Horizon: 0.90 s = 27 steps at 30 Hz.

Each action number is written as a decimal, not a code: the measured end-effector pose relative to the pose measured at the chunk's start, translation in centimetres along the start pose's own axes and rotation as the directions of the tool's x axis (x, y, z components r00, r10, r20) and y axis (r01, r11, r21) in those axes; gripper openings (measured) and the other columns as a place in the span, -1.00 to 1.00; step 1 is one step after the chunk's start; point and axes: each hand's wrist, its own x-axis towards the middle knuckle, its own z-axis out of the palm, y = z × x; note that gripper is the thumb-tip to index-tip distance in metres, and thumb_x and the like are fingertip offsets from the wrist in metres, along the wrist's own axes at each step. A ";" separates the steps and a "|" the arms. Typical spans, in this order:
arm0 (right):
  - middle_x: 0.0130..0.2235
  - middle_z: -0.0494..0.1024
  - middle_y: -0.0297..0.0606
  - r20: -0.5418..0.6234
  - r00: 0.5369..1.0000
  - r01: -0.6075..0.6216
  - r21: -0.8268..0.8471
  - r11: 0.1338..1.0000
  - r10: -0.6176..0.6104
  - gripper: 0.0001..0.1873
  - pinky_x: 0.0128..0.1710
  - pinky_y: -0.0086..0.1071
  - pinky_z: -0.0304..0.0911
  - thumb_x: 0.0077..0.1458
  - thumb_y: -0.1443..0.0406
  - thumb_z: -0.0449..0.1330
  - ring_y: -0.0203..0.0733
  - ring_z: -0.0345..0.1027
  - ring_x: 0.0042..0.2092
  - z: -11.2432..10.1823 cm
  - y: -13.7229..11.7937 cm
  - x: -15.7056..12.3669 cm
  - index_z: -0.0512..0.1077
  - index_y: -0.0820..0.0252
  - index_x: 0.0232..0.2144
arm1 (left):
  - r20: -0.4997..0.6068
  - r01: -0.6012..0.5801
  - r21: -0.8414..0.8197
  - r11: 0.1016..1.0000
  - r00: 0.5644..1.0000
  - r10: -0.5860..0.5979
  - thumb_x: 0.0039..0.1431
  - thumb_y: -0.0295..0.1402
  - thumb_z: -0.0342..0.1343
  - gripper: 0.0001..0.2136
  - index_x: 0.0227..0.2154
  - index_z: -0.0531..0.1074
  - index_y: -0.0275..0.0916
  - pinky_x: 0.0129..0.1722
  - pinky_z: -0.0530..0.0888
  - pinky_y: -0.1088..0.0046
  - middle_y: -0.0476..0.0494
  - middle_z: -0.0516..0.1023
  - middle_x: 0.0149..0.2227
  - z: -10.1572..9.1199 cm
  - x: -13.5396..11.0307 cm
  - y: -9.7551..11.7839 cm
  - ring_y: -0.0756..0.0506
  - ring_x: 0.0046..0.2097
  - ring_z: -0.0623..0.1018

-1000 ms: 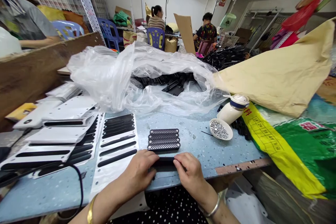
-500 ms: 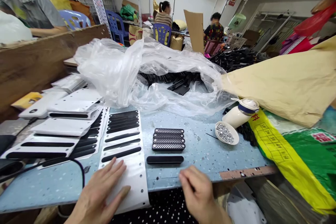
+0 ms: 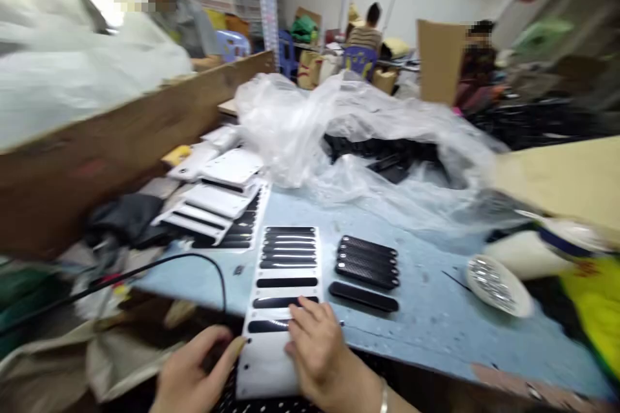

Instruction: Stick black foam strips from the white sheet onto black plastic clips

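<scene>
A white backing sheet (image 3: 271,361) with rows of black adhesive strips (image 3: 287,282) lies over the table's front edge. At its left edge my left hand (image 3: 194,368) has its thumb and curled index finger apart, the thumb tip at the sheet's border. My right hand (image 3: 320,348) rests on the sheet's right side, fingers stretched over the lower black strips. Just right of the sheet lies a single long black bar (image 3: 363,297). Behind it sits a block of several black textured bars (image 3: 369,261) with silvery dots at their ends.
A white bowl of small silvery pieces (image 3: 496,287) leans by a white container (image 3: 523,250) at right. Clear plastic (image 3: 290,135) with black parts inside covers the back. More strip sheets (image 3: 217,203) are piled at left, near a black cable (image 3: 184,257). People sit beyond.
The view has swung left and blurred. My right hand has moved from the table's front edge onto the sheet; my left hand has slid off the sheet's face to its left edge.
</scene>
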 end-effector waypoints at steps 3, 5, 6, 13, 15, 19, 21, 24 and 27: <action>-0.01 0.54 0.04 -0.076 0.997 0.002 0.107 0.994 0.007 -0.71 -0.05 0.01 0.31 0.14 0.42 0.12 0.17 0.33 0.08 0.2 0.1 -1.0 0.43 0.32 -0.07 | 0.222 0.269 -0.430 0.862 0.957 -0.187 -0.07 -0.14 0.35 -0.74 -0.42 0.61 -0.24 -0.34 0.52 0.47 -0.16 0.68 -0.41 0.8 0.2 1.5 -0.17 -0.34 0.61; -0.06 0.56 0.02 -0.110 0.994 0.003 0.160 0.987 0.015 -0.72 -0.07 0.01 0.33 0.14 0.40 0.14 0.16 0.37 0.04 -0.2 0.1 -0.8 0.44 0.31 -0.08 | 0.332 0.387 -0.661 0.643 0.919 -0.211 -0.06 -0.19 0.36 -0.74 -0.38 0.62 -0.28 -0.35 0.47 0.52 -0.17 0.67 -0.41 1.7 0.0 2.3 -0.10 -0.37 0.58; -0.09 0.57 0.02 -0.128 0.991 -0.003 0.179 0.984 0.026 -0.72 -0.08 0.02 0.34 0.13 0.38 0.16 0.16 0.38 0.01 -0.3 0.0 -0.5 0.44 0.31 -0.08 | 0.363 0.415 -0.730 0.543 0.908 -0.207 -0.07 -0.23 0.38 -0.74 -0.36 0.62 -0.29 -0.36 0.45 0.53 -0.17 0.67 -0.40 2.1 -0.3 2.6 -0.08 -0.37 0.57; -0.06 0.57 -0.04 -0.155 0.978 -0.091 0.295 0.951 0.142 -0.70 0.02 0.07 0.31 0.13 0.27 0.23 0.13 0.38 0.02 1.6 -1.0 1.4 0.47 0.24 -0.08 | 0.403 0.456 -0.808 0.373 0.890 -0.214 -0.10 -0.29 0.42 -0.76 -0.40 0.62 -0.35 -0.39 0.36 0.57 -0.16 0.63 -0.45 2.9 -1.3 3.4 0.00 -0.44 0.48; -0.08 0.58 -0.06 -0.183 0.967 -0.105 0.355 0.929 0.179 -0.72 0.03 0.05 0.31 0.13 0.27 0.23 0.10 0.39 0.02 2.2 -1.1 1.5 0.49 0.22 -0.09 | 0.383 0.442 -0.806 0.394 0.896 -0.223 -0.11 -0.27 0.43 -0.76 -0.44 0.62 -0.35 -0.42 0.33 0.58 -0.13 0.61 -0.48 2.9 -0.9 3.5 0.03 -0.46 0.44; -0.17 0.62 -0.15 -0.120 0.969 -0.115 0.553 0.825 0.216 -0.80 0.02 -0.11 0.32 0.18 0.29 0.20 -0.03 0.44 -0.04 1.5 -0.9 2.1 0.54 0.16 -0.15 | 0.348 0.393 -0.797 0.459 0.919 -0.183 -0.14 -0.29 0.41 -0.79 -0.53 0.61 -0.35 -0.46 0.27 0.60 -0.04 0.53 -0.58 2.8 0.2 4.2 0.05 -0.50 0.35; -0.25 0.64 -0.22 0.007 0.971 -0.185 0.648 0.739 0.237 -0.81 -0.04 -0.21 0.34 0.24 0.30 0.14 -0.11 0.46 -0.11 0.6 -0.7 2.7 0.58 0.12 -0.25 | 0.326 0.365 -0.785 0.500 0.931 -0.166 -0.13 -0.29 0.40 -0.81 -0.55 0.61 -0.34 -0.46 0.26 0.60 -0.04 0.51 -0.59 2.7 0.5 4.5 0.05 -0.50 0.35; -0.33 0.62 -0.21 0.126 0.934 -0.324 0.693 0.644 0.334 -0.67 -0.18 -0.29 0.34 0.30 0.27 0.07 -0.15 0.46 -0.22 -0.4 -0.7 3.6 0.59 0.16 -0.40 | 0.330 0.364 -0.758 0.541 0.930 -0.163 -0.10 -0.28 0.38 -0.81 -0.53 0.62 -0.33 -0.45 0.29 0.59 -0.06 0.54 -0.56 2.7 0.4 4.6 0.02 -0.48 0.39; -0.44 0.59 -0.19 0.185 0.838 -0.465 0.734 0.495 0.513 -0.60 -0.32 -0.35 0.33 0.28 0.16 0.09 -0.19 0.44 -0.36 -0.9 -0.8 4.4 0.56 0.23 -0.48 | 0.329 0.416 -0.729 0.544 0.910 -0.254 -0.14 -0.25 0.41 -0.79 -0.49 0.62 -0.30 -0.43 0.36 0.57 -0.07 0.58 -0.54 2.6 -0.3 4.0 -0.03 -0.46 0.46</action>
